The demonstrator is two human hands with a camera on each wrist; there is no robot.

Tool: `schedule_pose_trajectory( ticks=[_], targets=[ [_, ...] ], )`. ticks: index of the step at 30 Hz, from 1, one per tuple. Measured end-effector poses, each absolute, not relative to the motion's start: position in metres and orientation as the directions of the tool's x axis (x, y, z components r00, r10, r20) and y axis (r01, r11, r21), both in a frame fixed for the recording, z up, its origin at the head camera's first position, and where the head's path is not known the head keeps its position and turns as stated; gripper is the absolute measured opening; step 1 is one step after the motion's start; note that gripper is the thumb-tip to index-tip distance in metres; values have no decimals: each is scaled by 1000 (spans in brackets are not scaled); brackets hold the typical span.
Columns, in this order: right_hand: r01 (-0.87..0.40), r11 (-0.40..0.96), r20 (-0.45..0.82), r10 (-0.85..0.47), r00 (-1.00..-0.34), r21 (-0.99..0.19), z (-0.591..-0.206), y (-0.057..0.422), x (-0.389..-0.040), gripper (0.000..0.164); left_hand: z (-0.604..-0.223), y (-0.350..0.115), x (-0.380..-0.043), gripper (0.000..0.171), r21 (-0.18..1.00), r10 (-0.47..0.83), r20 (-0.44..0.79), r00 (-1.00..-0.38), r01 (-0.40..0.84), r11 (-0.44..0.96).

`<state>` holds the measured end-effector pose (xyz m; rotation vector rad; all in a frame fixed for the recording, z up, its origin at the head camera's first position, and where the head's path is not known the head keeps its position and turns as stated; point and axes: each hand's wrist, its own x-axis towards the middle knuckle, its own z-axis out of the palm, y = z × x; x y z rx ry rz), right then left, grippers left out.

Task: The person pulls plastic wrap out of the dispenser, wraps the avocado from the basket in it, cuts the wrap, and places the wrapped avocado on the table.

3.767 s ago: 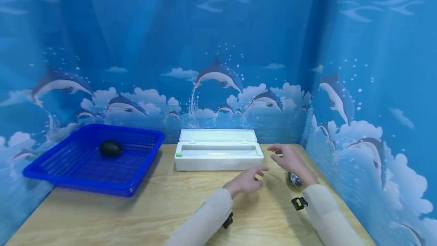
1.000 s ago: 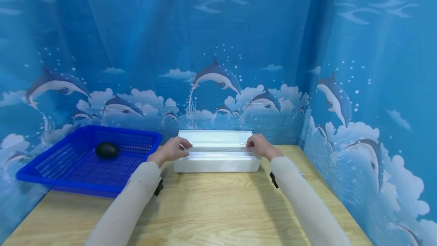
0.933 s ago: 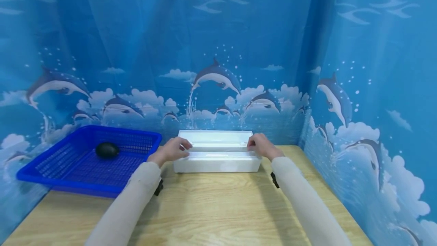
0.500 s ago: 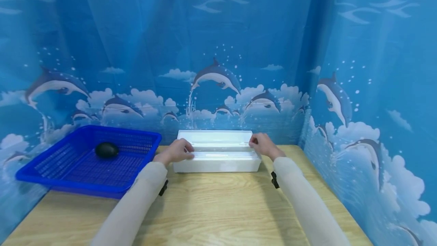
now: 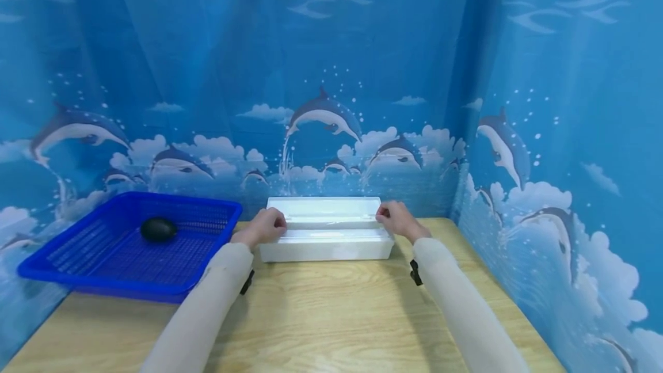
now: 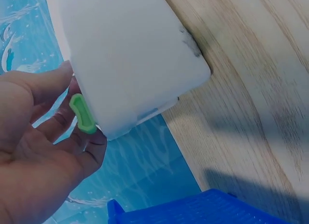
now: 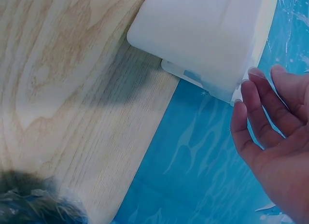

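A long white plastic-wrap dispenser [image 5: 326, 251] lies on the table with its lid [image 5: 323, 206] tipped back. Glints of clear plastic wrap [image 5: 331, 223] show across its opening, between the hands. My left hand [image 5: 266, 226] is at the dispenser's left end, thumb and fingertips together at the wrap's edge. In the left wrist view, a green slider [image 6: 83, 114] on the dispenser's edge sits among those fingers. At the right end my right hand [image 5: 399, 219] pinches with thumb and index finger by the lid's edge; the wrap itself hardly shows in the right wrist view.
A blue plastic basket [image 5: 129, 289] stands at the left with a dark, smooth oval object [image 5: 158, 229] inside. Something wrapped in crinkled clear film [image 7: 38, 204] lies on the wooden table [image 5: 321, 315] at the right. A dolphin-printed curtain [image 5: 331, 73] hangs behind.
Since the earliest frame, both hands have moved from the dispenser's right side to its two ends. In the last half second the left hand has shifted slightly left and its fingertips have come together.
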<state>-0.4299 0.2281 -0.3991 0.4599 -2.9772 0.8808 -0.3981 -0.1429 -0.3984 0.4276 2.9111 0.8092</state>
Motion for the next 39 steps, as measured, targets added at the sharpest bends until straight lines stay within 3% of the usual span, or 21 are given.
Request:
schedule_pose_trajectory(
  ticks=[7, 17, 27, 39],
  targets=[
    [-265, 801, 91, -258, -962, -537, -399, 227, -428, 14, -399, -148, -399, 11, 511, 325, 11, -946, 285, 811],
    [-260, 761, 93, -256, -962, -594, -398, 225, -423, 12, -405, -152, -406, 12, 550, 267, 23, -964, 235, 802],
    [-236, 663, 127, -209, -970, -711, -400, 228, -422, 11, -398, -152, -405, 15, 571, 221, 155, -963, 270, 775],
    [-270, 515, 197, -193, -961, -813, -400, 232, -422, 15, -389, -149, -408, 21, 616, 188, 121, -975, 222, 756]
  ],
)
